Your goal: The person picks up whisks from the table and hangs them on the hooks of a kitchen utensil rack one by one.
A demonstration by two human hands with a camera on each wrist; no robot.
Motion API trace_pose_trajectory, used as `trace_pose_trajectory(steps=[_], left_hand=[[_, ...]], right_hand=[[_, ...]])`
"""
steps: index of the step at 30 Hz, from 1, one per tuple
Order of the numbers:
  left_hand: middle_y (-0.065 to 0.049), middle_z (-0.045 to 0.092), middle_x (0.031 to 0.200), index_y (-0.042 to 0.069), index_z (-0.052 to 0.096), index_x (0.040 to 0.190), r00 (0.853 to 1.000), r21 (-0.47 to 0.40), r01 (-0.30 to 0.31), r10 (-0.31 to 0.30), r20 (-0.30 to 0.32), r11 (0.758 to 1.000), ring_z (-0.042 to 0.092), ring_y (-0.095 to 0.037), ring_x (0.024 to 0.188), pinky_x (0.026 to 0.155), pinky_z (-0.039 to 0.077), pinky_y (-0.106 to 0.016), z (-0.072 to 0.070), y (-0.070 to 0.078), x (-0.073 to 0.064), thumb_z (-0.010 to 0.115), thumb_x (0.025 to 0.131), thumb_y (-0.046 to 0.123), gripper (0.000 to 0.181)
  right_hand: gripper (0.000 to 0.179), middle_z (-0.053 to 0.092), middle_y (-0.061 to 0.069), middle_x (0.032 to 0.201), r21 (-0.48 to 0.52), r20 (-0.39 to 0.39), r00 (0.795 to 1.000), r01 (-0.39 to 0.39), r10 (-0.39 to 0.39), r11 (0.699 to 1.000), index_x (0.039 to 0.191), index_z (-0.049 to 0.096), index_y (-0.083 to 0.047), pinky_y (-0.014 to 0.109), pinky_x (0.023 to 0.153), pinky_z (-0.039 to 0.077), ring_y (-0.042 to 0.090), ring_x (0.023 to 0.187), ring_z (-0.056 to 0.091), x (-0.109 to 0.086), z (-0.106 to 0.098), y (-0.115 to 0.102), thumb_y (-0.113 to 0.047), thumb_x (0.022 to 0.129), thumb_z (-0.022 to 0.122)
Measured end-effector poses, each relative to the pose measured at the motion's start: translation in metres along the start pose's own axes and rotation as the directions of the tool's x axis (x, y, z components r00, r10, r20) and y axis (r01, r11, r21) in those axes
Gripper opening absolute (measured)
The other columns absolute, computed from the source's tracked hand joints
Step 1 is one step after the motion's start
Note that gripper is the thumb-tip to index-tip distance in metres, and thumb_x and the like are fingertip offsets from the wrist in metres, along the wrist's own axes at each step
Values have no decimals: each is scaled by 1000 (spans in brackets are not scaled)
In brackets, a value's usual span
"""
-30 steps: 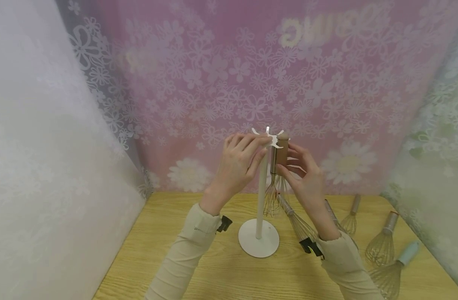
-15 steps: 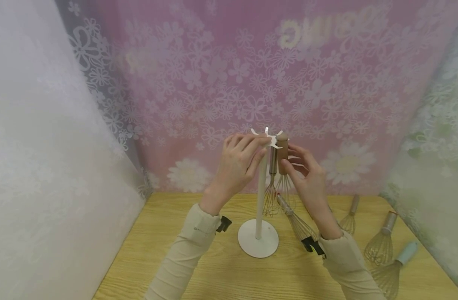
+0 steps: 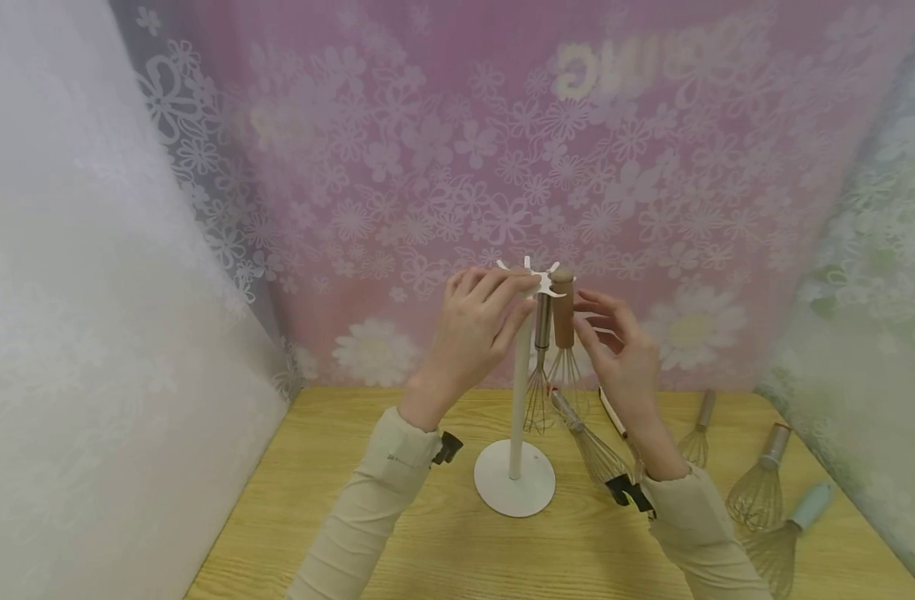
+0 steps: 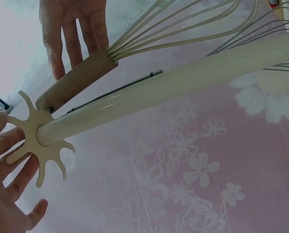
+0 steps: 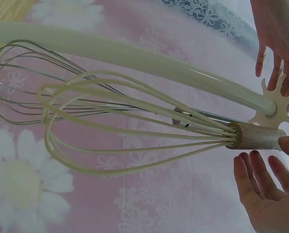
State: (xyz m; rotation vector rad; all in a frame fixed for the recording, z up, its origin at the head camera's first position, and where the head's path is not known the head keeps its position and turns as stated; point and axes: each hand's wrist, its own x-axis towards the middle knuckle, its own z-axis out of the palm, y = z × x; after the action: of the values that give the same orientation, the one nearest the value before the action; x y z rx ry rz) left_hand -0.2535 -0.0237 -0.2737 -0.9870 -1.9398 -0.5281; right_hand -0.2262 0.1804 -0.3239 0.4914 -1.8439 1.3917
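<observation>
Two Up, Four Down, One Half-Hidden
From where I stand: white stand (image 3: 517, 433), one; wooden-handled whisk (image 3: 563, 315), one; metal-handled whisk (image 3: 542, 327), one; lying whisks (image 3: 774, 448), four; partly hidden utensil (image 3: 612, 412), one; counter (image 3: 337, 517), one; left hand (image 3: 476, 325), one; right hand (image 3: 626, 354), one.

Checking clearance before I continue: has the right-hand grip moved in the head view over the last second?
Yes. Judged against the white stand's pole, the right-hand grip has moved a little to the right, away from it.
</observation>
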Motion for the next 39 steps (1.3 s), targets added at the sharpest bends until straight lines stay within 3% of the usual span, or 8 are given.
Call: trace_pose_trajectory(steps=[8,12,16,24,33,39], left_hand=[[-1,70,120,14,70,119,999,6,-5,5,-36,1000,57,-19,107,105,38,-43,5,0,2,68,97,33,28],[0,69,119,14,70,119,999,17,-11,11,-44,1000,57,-20,108,105,37,-42,6,0,3,69,96,34,30],[-1,68,122,13,69,120,999,36,-28,29,-34,999,58,-20,111,108,37,-40,5,0,3,69,97,35,32],[-5,66,125,10,63,131,999,44,-34,34,6,998,58,-23,114,112,35,-44,4,-1,1,68,97,33,41],[-8,63,132,9,63,129,999,41,-39,39,8,998,59,-25,118,112,37,-47,3,-2,2,67,98,31,39],[-5,64,130,11,65,129,998,70,-57,55,27,996,58,-24,117,109,38,-46,0,-4,4,67,99,32,37]], right_hand=[[38,67,25,118,-16,5,1000,11,-11,1000,134,62,-4,13,84,52,2,99,66,-1,-3,2,4,97,64],[38,68,21,117,-21,1,1000,3,-3,1000,134,62,-4,13,84,53,-2,98,65,-1,-5,4,4,97,63],[38,69,14,116,-30,-2,1000,-8,8,1000,134,62,-4,13,83,53,-4,96,64,-1,-6,6,5,97,63],[34,68,24,117,-15,1,1000,-21,21,1000,133,62,-3,13,85,52,-2,96,65,-2,-9,12,-1,100,62],[32,70,18,116,-14,-8,999,-41,41,999,133,63,-4,15,83,54,6,94,68,-3,-11,21,-5,101,62],[32,70,20,116,-35,-13,999,-50,50,998,133,63,-4,12,81,52,4,93,67,-3,-13,27,-5,101,62]])
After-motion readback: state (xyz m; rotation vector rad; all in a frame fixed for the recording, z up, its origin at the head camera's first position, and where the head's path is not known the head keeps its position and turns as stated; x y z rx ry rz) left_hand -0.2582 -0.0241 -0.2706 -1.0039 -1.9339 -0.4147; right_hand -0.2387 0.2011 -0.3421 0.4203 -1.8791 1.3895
